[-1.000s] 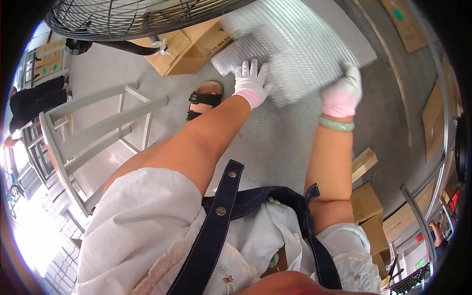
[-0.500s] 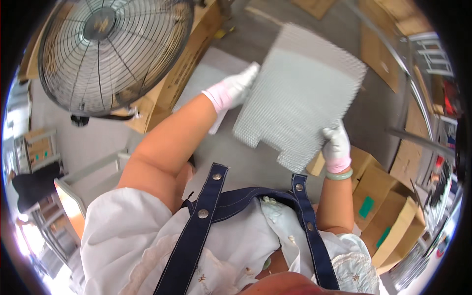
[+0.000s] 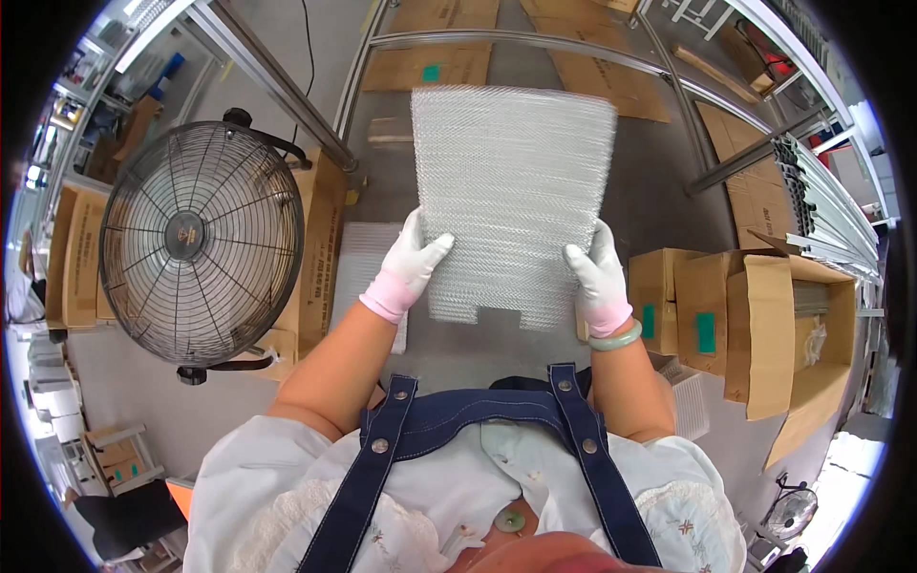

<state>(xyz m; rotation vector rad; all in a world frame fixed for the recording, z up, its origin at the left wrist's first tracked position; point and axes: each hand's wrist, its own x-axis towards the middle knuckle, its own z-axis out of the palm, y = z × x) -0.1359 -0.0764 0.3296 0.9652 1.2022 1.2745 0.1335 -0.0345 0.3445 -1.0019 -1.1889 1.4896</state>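
Note:
Before me hangs a silvery mesh panel point(image 3: 511, 191), roughly rectangular, with a square notch in its near edge. Its fine ridged texture is slightly smeared by motion. My left hand point(image 3: 417, 256), in a white glove with a pink cuff, grips the left side, thumb on top. The right side is gripped by my right hand point(image 3: 598, 272), gloved the same way, its thumb also on the upper face. The fingers underneath are hidden by the panel. To the left and lower lies a stack of pale mesh sheets point(image 3: 368, 258), partly covered by my left hand.
A large black floor fan point(image 3: 201, 244) stands at left beside a cardboard box point(image 3: 323, 248). Open cardboard boxes point(image 3: 769, 344) line the right, with metal profiles point(image 3: 831, 215) behind. A metal frame rail point(image 3: 535, 40) crosses the far side over flattened cardboard point(image 3: 430, 69).
The panel has turned from a slant to nearly upright and square before me. My left hand now grips its left side lower down. The whole view has shifted with my head.

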